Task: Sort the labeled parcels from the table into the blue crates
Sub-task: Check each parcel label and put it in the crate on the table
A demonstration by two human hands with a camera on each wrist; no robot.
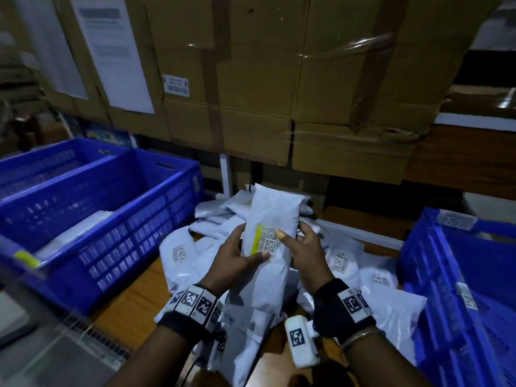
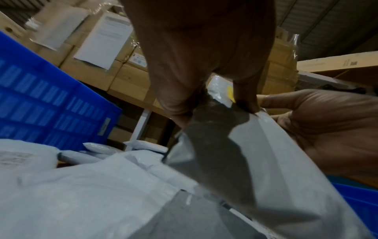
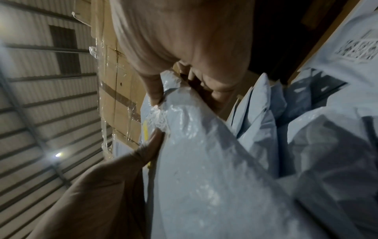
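I hold a long white parcel (image 1: 272, 219) upright above the pile, its barcode label and yellow strip facing me. My left hand (image 1: 237, 258) grips its left edge, thumb across the label. My right hand (image 1: 301, 247) pinches its right edge with the thumb on the front. The left wrist view shows the parcel (image 2: 255, 145) pinched between my left hand's thumb and fingers (image 2: 178, 103). In the right wrist view the parcel (image 3: 194, 161) is clamped by my right thumb. Several more white parcels (image 1: 343, 258) lie heaped on the wooden table (image 1: 134, 314).
Two blue crates (image 1: 117, 236) stand side by side at the left; the nearer one holds white parcels. Another blue crate (image 1: 460, 289) stands at the right. Stacked cardboard boxes (image 1: 251, 79) fill the shelf behind. A grey machine (image 1: 42, 344) sits at the front left.
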